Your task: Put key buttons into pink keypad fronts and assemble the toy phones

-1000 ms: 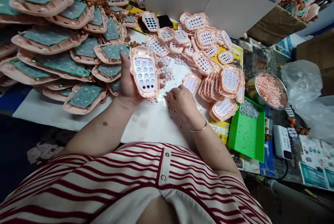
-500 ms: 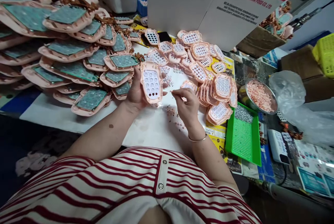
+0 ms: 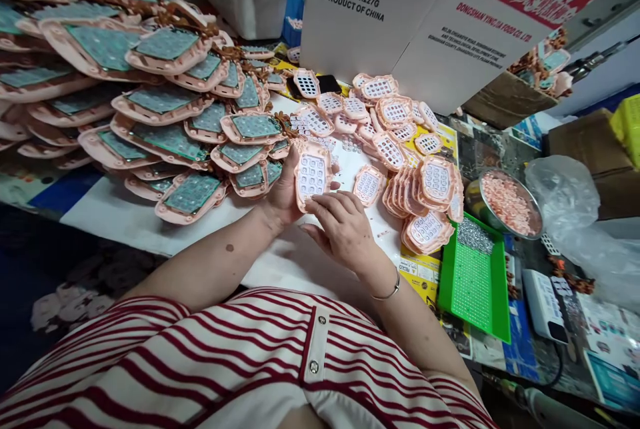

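Note:
My left hand (image 3: 284,192) is wrapped round the side of a pink plastic shell (image 3: 299,197), holding it tilted up above the white table. In the shell sits a pale panel with a grid of whitish square keys (image 3: 313,175). My right hand (image 3: 345,229) lies across the shell's lower end, fingers stretched out and fingertips touching near the bottom row of keys. Its thumb stands apart below, and nothing shows in its grasp. Just right of the shell, a similar pink shell (image 3: 369,185) lies on the white table surface (image 3: 295,249).
Stacked pink shells with green-grey boards (image 3: 193,195) fill the left. Piled keypad shells (image 3: 435,182) stand on the right, beside a green tray (image 3: 473,282) and a metal bowl of pink pieces (image 3: 507,202). A white carton (image 3: 390,22) and a white tub (image 3: 245,5) stand behind.
My right hand has moved left from beside the shell onto its lower end, its pinched fingers now stretched out. Dark holes in the bottom row no longer show. The view has shifted slightly.

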`<act>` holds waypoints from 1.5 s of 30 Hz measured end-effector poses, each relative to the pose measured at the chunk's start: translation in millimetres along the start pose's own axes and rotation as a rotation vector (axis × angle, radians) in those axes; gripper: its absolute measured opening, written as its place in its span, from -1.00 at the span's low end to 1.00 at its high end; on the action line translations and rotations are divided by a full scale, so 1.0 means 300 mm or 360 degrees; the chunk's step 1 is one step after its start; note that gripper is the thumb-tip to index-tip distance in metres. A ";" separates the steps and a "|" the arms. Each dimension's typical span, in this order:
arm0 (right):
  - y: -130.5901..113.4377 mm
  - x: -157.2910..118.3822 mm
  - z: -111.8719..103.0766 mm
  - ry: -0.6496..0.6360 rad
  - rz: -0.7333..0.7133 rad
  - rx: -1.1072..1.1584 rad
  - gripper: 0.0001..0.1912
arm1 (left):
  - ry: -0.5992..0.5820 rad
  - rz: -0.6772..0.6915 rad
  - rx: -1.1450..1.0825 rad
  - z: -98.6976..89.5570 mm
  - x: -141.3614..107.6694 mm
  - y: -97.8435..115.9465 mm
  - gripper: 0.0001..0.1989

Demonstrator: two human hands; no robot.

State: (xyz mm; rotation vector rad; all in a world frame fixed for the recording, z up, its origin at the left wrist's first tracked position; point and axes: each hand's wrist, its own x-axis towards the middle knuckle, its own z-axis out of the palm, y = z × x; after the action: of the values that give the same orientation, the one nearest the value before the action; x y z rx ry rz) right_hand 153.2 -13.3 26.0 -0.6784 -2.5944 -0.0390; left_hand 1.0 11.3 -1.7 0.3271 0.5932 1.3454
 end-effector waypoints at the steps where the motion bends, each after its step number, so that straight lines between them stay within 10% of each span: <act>1: 0.018 0.004 -0.012 0.0001 0.0018 0.0077 -0.61 | -0.0010 0.0004 -0.0017 0.001 -0.002 0.002 -0.36; 7: 0.132 0.051 -0.081 0.0180 0.0331 0.0164 -0.66 | -0.0074 0.0082 -0.0095 0.004 -0.008 0.019 -0.36; 12: 0.041 0.024 -0.019 0.0111 -0.0025 -0.0124 -0.71 | -0.0036 0.0057 -0.0088 0.006 -0.003 0.010 -0.35; 17: 0.028 -0.045 0.017 0.0060 0.0134 -0.0413 -0.72 | -0.0127 -0.0058 -0.0020 0.004 0.000 -0.013 -0.33; 27: 0.197 -0.071 -0.032 -0.0688 0.0685 -0.0754 -0.72 | -0.0068 -0.0093 0.0112 -0.014 -0.017 -0.004 -0.35; 32: 0.346 0.064 -0.084 -0.0372 0.0766 -0.0851 -0.71 | -0.0068 -0.0009 0.0050 -0.015 -0.012 0.002 -0.39; 39: 0.587 0.225 -0.017 -0.1022 0.1166 -0.0864 -0.73 | -0.0007 0.0012 0.0059 -0.014 -0.003 0.022 -0.40; 45: 0.465 0.183 -0.081 -0.0600 0.1060 -0.0853 -0.73 | -0.0020 -0.0027 -0.0027 -0.013 0.002 0.028 -0.42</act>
State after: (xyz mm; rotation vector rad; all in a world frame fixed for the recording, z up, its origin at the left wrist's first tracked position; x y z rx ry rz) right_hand 186.6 131.1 59.9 -1.8659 -2.5560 -0.4411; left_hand -8.0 13.1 -0.2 0.3161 0.5725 1.3306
